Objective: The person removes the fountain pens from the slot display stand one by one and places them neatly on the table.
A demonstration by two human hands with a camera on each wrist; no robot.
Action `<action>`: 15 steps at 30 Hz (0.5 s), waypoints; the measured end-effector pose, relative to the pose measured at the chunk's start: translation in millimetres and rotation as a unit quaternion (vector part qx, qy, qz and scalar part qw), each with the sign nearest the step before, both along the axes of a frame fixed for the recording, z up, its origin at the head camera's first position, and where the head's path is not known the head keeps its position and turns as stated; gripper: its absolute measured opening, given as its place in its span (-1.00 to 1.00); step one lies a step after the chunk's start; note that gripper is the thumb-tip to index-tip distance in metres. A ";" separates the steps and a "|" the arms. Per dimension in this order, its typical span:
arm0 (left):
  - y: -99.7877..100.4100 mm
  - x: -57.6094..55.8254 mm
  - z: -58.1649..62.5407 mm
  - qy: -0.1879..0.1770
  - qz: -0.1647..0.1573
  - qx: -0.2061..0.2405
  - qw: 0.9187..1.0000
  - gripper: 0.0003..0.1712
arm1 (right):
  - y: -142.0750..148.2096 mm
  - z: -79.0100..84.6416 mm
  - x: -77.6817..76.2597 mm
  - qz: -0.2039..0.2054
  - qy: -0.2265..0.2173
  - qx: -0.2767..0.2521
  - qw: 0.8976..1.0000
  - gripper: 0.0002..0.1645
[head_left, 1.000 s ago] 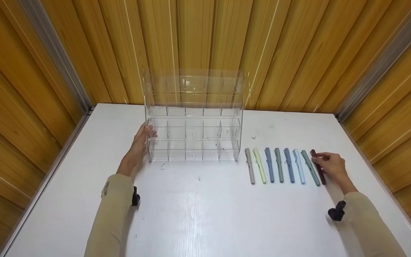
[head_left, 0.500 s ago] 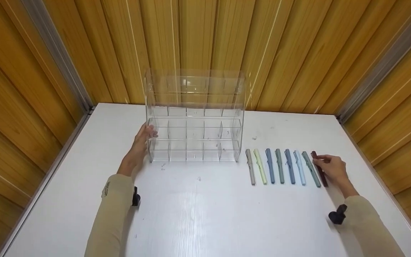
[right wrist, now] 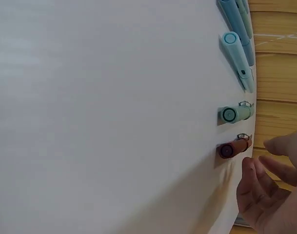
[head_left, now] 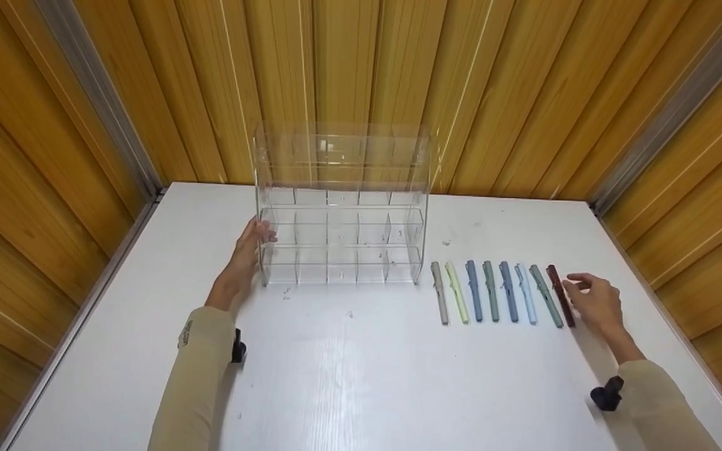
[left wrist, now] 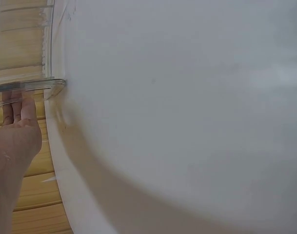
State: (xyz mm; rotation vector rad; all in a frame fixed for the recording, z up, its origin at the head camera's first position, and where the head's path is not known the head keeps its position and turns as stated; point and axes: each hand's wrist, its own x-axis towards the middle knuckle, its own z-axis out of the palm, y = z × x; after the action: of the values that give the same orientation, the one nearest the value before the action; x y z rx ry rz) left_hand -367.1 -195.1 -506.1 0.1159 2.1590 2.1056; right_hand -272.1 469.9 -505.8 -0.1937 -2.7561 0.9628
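A clear acrylic pen rack (head_left: 342,244) with tiers of small compartments stands at the back of the white table. My left hand (head_left: 240,260) holds its left side, fingertips showing through the clear plastic. In the left wrist view, the fingers (left wrist: 27,111) reach behind the rack's edge (left wrist: 38,85). My right hand (head_left: 594,302) is just right of a dark red pen (head_left: 561,295), fingers loosely bent and apart from it. That pen ends a row with a green pen (head_left: 546,295), a light blue pen (head_left: 526,294) and several others. In the right wrist view, nothing is between the fingers (right wrist: 248,178).
The row continues leftward to a yellow-green pen (head_left: 457,292) and a grey pen (head_left: 439,293) near the rack's right side. Wood-patterned panels (head_left: 342,62) enclose the white table (head_left: 348,376) at the back and both sides. Small dark marks dot the tabletop.
My right hand has let go of the dark red pen and moved a little right and toward me. The pen lies at the row's end. My left hand stays on the rack.
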 end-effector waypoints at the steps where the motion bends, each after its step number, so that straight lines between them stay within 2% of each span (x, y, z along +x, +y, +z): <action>1: 0.0 0.3 0.5 0.000 0.001 0.001 1.000 -0.09 | -1.6 1.6 2.0 0.006 0.009 0.004 1.000 -0.53; 4: 0.4 1.2 2.6 -0.001 0.005 0.001 1.000 -0.11 | -7.8 6.5 6.4 0.026 0.015 0.012 0.999 -0.59; 8: 0.4 0.8 3.8 -0.011 0.010 0.001 1.000 -0.12 | -15.6 10.2 8.9 0.045 -0.001 0.029 0.999 -0.62; 15: 2.5 3.0 0.7 -0.006 0.010 0.000 1.000 -0.12 | -18.1 2.3 17.9 0.053 -0.019 0.033 0.998 -0.66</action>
State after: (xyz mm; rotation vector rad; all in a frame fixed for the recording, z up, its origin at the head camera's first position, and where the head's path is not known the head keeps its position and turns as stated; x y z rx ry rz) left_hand -364.1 -192.7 -505.4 0.0815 2.1609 2.1116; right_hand -254.1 451.8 -503.6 -0.0549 -2.8531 0.9001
